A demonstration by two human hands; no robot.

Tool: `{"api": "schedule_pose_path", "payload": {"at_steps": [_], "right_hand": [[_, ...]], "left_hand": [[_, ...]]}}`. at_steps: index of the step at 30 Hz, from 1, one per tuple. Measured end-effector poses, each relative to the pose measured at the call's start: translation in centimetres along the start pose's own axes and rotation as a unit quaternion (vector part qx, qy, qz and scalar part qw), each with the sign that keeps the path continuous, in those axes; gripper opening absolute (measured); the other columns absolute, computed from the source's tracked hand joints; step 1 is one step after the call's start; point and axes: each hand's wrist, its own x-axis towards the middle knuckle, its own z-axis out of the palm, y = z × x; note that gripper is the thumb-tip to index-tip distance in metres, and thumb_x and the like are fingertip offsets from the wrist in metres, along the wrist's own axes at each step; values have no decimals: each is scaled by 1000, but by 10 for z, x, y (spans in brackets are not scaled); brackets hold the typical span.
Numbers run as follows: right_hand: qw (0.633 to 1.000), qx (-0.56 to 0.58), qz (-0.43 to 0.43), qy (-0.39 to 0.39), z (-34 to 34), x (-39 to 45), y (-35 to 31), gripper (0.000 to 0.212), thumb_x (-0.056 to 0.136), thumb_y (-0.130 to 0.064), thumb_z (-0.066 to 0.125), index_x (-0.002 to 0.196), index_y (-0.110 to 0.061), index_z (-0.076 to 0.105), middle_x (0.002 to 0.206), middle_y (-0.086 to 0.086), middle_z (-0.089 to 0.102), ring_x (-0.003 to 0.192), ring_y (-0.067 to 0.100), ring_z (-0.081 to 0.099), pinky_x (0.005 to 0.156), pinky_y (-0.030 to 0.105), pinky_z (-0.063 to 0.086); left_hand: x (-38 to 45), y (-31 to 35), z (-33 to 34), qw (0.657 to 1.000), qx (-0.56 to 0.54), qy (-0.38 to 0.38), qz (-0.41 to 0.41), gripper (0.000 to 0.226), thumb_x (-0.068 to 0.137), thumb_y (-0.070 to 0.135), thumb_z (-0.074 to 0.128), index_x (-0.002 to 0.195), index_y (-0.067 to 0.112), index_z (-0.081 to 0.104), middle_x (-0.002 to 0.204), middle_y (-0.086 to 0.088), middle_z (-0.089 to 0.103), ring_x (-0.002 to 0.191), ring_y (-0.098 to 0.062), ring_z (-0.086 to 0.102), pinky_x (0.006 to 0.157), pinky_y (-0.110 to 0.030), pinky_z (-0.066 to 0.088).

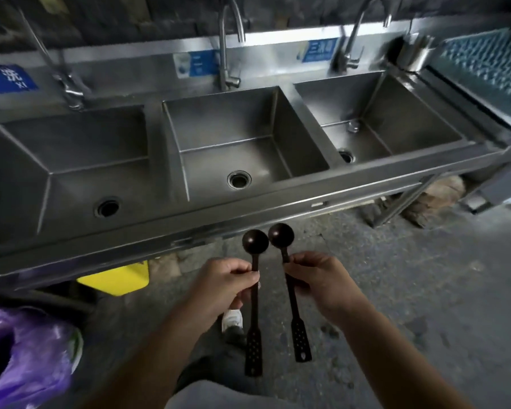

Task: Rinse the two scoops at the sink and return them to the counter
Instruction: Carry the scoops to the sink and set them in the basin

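Note:
I hold two dark brown long-handled scoops, bowls up, just in front of the steel sink's front edge (248, 215). My left hand (227, 286) grips the stem of the left scoop (255, 242); its perforated flat handle end hangs down. My right hand (317, 276) pinches the stem of the right scoop (281, 235) close under its bowl. The two bowls sit side by side, nearly touching. The sink has three empty basins; the middle basin (242, 128) lies straight ahead, under a tall curved tap (227, 42). No water runs.
A left tap (62, 81) and right tap (354, 39) serve the outer basins. A blue-green drying rack (484, 69) and a steel canister (415, 53) sit at the right. A yellow bin (115, 278) stands under the sink; a purple bag (21, 355) is at the lower left.

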Motion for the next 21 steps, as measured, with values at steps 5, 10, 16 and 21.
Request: {"api": "schedule_pose_path", "payload": {"at_steps": [5, 10, 16, 21], "right_hand": [[1000, 0, -4, -1, 14, 100, -53, 19, 75, -15, 71, 83, 1, 71, 76, 20, 58, 66, 25, 47, 59, 30, 35], [1000, -22, 5, -1, 17, 179, -98, 9, 84, -3, 65, 76, -4, 69, 58, 4, 55, 51, 13, 44, 49, 22, 35], [999, -6, 38, -14, -3, 264, -131, 11, 84, -3, 66, 77, -7, 74, 76, 21, 58, 72, 31, 49, 69, 41, 39], [994, -25, 91, -53, -33, 350, -151, 12, 86, -3, 66, 81, -7, 76, 73, 9, 74, 64, 17, 69, 56, 23, 53]], "left_hand": [[93, 49, -35, 1000, -12, -2, 1, 12, 85, 12, 69, 75, 18, 70, 64, 0, 71, 50, -6, 58, 41, -20, 41], [164, 96, -56, 999, -34, 22, -11, 6, 83, 11, 72, 82, 17, 70, 72, -4, 75, 50, -7, 64, 39, -19, 43], [248, 123, -61, 997, -35, 64, -26, 3, 82, 12, 73, 84, 14, 71, 67, -3, 74, 45, -5, 61, 37, -17, 40], [316, 139, -56, 994, -21, 84, -69, 8, 84, 17, 70, 77, 20, 72, 70, 0, 76, 55, -7, 68, 42, -14, 44]]}}
